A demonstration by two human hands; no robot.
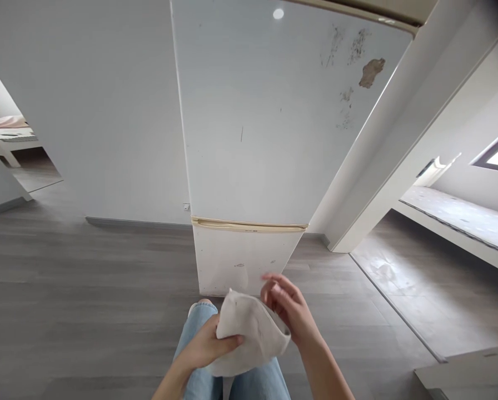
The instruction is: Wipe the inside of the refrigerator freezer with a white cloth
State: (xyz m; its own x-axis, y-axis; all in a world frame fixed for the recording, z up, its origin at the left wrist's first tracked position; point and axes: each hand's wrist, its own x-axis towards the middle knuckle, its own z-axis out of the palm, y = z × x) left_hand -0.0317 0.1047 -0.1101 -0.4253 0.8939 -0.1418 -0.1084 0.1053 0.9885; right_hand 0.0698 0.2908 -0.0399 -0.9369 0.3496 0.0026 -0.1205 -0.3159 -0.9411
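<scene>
Before fridge (249,139), cloth (251,333) peak upward

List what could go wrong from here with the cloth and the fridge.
1. The left hand grips the cloth only at one edge while the right hand works its far side; it may slip to the floor.
2. The fridge door has a chipped, flaking patch; rubbing there might lift more paint.

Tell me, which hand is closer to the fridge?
Right. The right hand is raised just in front of the fridge, at the cloth's upper edge. The left hand grips the cloth lower, farther back.
</scene>
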